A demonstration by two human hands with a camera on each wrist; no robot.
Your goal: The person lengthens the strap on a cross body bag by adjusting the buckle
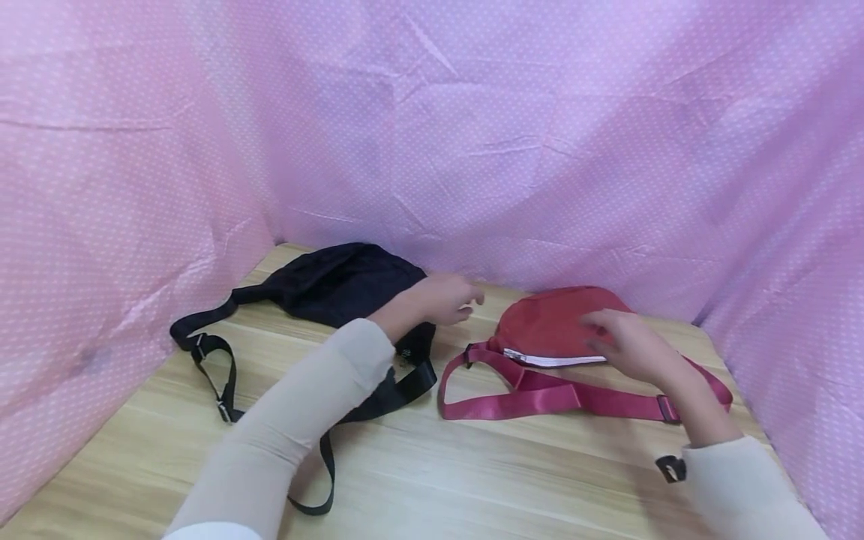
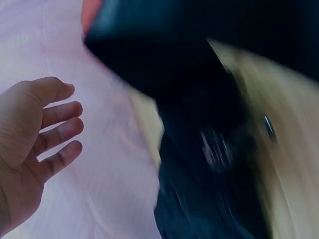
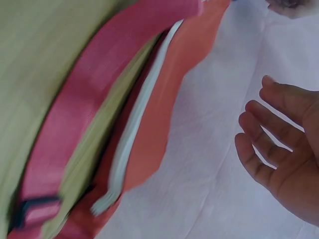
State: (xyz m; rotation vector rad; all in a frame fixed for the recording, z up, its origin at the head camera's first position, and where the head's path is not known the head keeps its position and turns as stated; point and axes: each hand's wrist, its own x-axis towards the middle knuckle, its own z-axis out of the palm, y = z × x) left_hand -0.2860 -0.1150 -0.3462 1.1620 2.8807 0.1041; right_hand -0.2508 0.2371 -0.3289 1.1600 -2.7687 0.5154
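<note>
A black waist bag (image 1: 337, 285) lies on the left of the wooden table, its black strap looping toward the front. My left hand (image 1: 445, 298) hovers by the bag's right end, fingers loosely bent and holding nothing; the left wrist view shows the palm and spread fingers (image 2: 62, 130). On the right lies a red waist bag (image 1: 550, 322) with a white zipper (image 1: 560, 361) and a dark pink strap (image 1: 513, 405). Above its right part is my right hand (image 1: 631, 345), fingers (image 3: 261, 117) relaxed and apart, nothing in them.
Pink dotted cloth (image 1: 472, 150) hangs around the back and both sides of the wooden table (image 1: 432, 480). A black strap end (image 1: 324, 495) trails toward the front. A small dark buckle (image 1: 671, 469) shows beside the right sleeve.
</note>
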